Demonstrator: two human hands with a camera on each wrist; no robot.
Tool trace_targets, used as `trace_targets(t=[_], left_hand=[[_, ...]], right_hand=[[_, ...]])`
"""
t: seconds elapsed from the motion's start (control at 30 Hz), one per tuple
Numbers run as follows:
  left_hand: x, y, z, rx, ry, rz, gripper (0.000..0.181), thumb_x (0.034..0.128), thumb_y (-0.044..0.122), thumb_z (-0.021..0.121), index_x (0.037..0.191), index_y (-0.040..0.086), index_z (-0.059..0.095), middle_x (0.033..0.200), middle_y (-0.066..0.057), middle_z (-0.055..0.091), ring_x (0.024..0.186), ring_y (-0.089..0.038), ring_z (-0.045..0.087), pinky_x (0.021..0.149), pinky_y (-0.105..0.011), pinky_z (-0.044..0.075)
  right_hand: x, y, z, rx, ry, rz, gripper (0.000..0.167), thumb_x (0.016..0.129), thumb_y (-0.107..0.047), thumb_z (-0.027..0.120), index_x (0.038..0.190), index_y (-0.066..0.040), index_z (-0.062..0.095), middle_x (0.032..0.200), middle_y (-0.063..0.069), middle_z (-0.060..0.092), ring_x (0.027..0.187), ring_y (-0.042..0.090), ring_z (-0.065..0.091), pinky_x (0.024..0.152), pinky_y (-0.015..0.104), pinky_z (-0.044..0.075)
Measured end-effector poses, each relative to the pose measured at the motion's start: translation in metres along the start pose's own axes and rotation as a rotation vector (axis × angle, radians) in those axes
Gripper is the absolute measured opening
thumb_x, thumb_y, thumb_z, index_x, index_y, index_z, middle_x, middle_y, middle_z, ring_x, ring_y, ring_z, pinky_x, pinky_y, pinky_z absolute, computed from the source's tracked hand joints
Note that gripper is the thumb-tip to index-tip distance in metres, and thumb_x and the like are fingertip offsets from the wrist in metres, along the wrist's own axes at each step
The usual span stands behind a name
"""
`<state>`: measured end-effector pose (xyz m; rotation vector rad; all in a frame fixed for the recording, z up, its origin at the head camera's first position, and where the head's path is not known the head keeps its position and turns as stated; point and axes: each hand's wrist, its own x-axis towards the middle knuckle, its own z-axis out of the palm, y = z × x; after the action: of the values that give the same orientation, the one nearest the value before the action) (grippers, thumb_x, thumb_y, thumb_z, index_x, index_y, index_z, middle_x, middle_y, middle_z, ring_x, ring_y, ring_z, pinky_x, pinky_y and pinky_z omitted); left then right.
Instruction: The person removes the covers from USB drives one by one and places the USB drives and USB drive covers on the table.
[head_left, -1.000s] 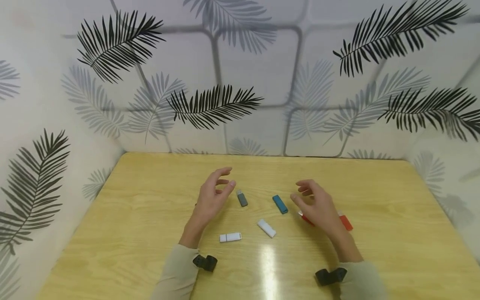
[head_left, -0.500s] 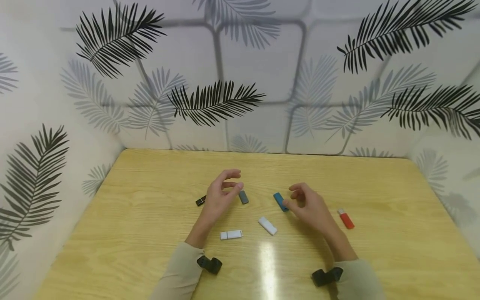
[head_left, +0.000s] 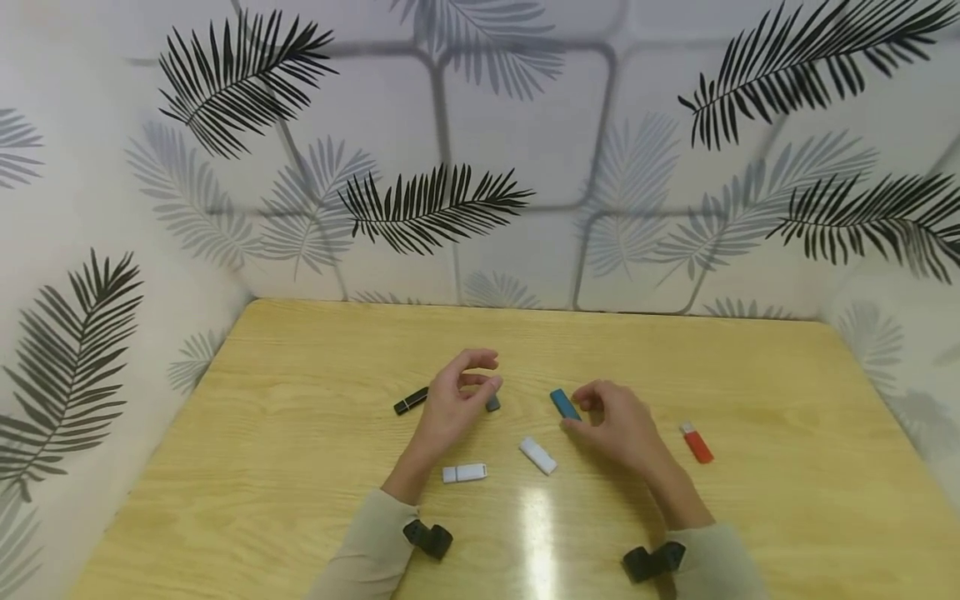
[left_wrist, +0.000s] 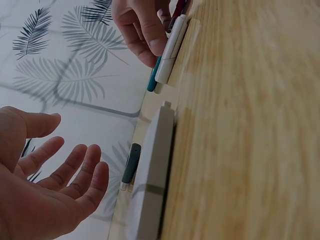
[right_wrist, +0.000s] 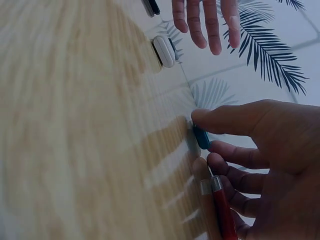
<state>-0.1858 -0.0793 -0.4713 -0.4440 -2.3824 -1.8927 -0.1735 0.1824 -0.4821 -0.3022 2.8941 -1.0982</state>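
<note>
My right hand [head_left: 618, 425] is at the blue USB stick [head_left: 564, 405], thumb and index finger on either side; in the right wrist view the blue stick [right_wrist: 201, 137] lies between them. Whether both touch it, I cannot tell. A red stick with a metal end [right_wrist: 225, 212] lies beside the lower fingers there. My left hand [head_left: 450, 406], fingers loosely bent with nothing in them, hovers over the grey stick [head_left: 492, 403], partly hiding it. In the left wrist view the grey stick [left_wrist: 131, 164] lies apart from the left hand [left_wrist: 55, 185].
On the wooden table [head_left: 300, 467] lie a black stick [head_left: 411, 401] left of my left hand, two white sticks, one [head_left: 464, 473] on the near left and another [head_left: 537, 456] in the middle, and a red one [head_left: 697, 442] at the right. A leaf-patterned wall [head_left: 517, 267] stands behind.
My left hand has moved right and slightly nearer, uncovering the black stick and covering part of the grey one. My right hand has shifted left and lower to the blue stick.
</note>
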Motion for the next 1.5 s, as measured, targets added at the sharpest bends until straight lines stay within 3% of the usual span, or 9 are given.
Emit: trace_targets(t=[0.43, 0.6, 0.83, 1.5], left_hand=[[-0.001, 0.001, 0.002, 0.013, -0.054, 0.02, 0.032, 0.1011, 0.013, 0.067, 0.133, 0.01, 0.063, 0.128, -0.018, 0.064, 0.105, -0.026, 0.068, 0.083, -0.03, 0.057], [0.0, 0.002, 0.003, 0.002, -0.056, 0.031, 0.03, 0.1003, 0.012, 0.068, 0.13, 0.009, 0.065, 0.125, -0.018, 0.066, 0.104, -0.029, 0.069, 0.082, -0.034, 0.058], [-0.001, 0.004, 0.006, -0.014, -0.079, 0.018, 0.028, 0.0995, 0.011, 0.069, 0.127, 0.007, 0.067, 0.122, -0.02, 0.066, 0.103, -0.033, 0.068, 0.084, -0.05, 0.057], [-0.005, 0.009, 0.02, -0.024, -0.142, 0.005, 0.03, 0.0983, 0.007, 0.07, 0.127, 0.0, 0.065, 0.123, -0.023, 0.064, 0.107, -0.033, 0.068, 0.088, -0.045, 0.057]], right_hand=[[0.0, -0.004, 0.001, -0.006, 0.02, 0.025, 0.017, 0.086, -0.012, 0.077, 0.101, -0.005, 0.073, 0.092, 0.003, 0.069, 0.087, 0.02, 0.062, 0.08, 0.044, 0.053], [0.002, -0.004, 0.001, 0.006, 0.029, 0.029, 0.017, 0.085, -0.01, 0.076, 0.1, -0.004, 0.073, 0.093, 0.004, 0.069, 0.089, 0.022, 0.062, 0.081, 0.043, 0.053], [0.0, -0.007, -0.001, 0.032, 0.039, 0.025, 0.017, 0.088, -0.009, 0.076, 0.103, -0.004, 0.072, 0.098, 0.008, 0.068, 0.093, 0.025, 0.063, 0.084, 0.045, 0.054], [-0.006, -0.026, -0.008, 0.034, 0.032, -0.056, 0.016, 0.089, -0.005, 0.078, 0.104, -0.005, 0.072, 0.1, 0.006, 0.067, 0.096, 0.026, 0.062, 0.085, 0.048, 0.054]])
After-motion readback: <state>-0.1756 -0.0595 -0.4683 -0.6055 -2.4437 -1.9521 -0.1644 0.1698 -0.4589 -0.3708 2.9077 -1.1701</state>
